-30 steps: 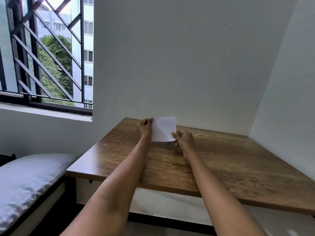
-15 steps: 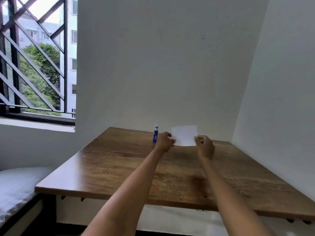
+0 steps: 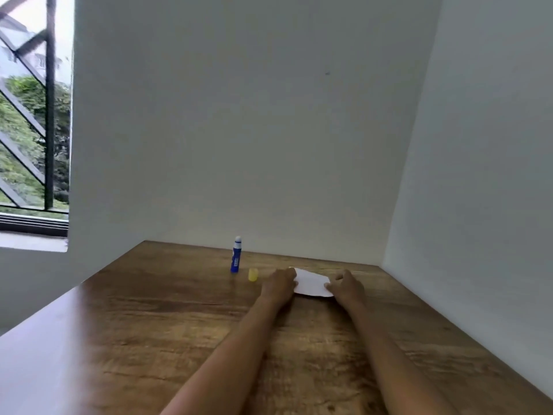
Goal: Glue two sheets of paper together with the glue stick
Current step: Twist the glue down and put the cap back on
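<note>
From the head camera, both forearms reach out over a brown wooden table point(image 3: 155, 324) toward its far end, near the corner of two white walls. The left hand point(image 3: 279, 284) lies palm down on the left edge of a white paper point(image 3: 311, 284), its grip flattened on the sheet rather than pinching it. The right hand point(image 3: 347, 287) rests the same way on the paper's right edge, fingers laid down on it. The paper lies flat on the table between the two hands; whether it is one sheet or two stacked cannot be told. Just left of the left hand's grip sits a small yellow cap point(image 3: 253, 274), on the table and apart from the hand. Further left and a little beyond stands a blue glue stick point(image 3: 236, 255), upright, its white tip uncovered. A barred window point(image 3: 33, 121) shows at far left.
</note>
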Available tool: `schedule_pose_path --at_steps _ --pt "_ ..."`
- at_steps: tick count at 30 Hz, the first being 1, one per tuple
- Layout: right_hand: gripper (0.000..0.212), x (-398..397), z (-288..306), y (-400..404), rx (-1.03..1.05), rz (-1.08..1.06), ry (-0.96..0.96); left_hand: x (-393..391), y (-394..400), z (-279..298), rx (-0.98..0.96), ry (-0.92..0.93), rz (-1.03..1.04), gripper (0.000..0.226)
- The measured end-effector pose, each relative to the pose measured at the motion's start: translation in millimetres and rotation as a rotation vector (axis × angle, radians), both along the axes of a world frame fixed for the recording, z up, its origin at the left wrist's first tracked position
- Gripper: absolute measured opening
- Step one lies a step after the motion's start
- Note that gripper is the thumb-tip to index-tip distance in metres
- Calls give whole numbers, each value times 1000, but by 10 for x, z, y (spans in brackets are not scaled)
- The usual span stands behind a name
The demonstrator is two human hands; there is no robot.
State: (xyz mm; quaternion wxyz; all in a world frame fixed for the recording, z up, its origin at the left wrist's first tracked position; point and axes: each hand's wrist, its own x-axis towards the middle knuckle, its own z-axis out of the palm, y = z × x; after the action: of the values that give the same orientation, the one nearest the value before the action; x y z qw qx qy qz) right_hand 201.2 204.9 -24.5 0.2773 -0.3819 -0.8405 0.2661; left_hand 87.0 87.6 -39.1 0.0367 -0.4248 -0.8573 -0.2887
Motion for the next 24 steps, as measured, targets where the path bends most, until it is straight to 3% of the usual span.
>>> schedule_pose_path --at_steps 4,8,11,16,21,24 --pt "16 -11 0 30 -7 4 11 1 8 60 -110 101 -6 36" --pt "14 -1 33 -38 -8 -30 20 95 -54 119 -116 86 -25 36" --pt "22 -45 97 -217 63 -114 116 175 -137 169 -39 111 -20 32" --pt "19 -400 283 -843 152 137 172 188 -509 262 187 164 70 33" --pt "20 -799 300 -1292 152 294 136 -242 -1079 182 334 6 324 23" --pt "22 -999 296 -1352 174 319 105 -546 -1249 117 406 -155 372 24"
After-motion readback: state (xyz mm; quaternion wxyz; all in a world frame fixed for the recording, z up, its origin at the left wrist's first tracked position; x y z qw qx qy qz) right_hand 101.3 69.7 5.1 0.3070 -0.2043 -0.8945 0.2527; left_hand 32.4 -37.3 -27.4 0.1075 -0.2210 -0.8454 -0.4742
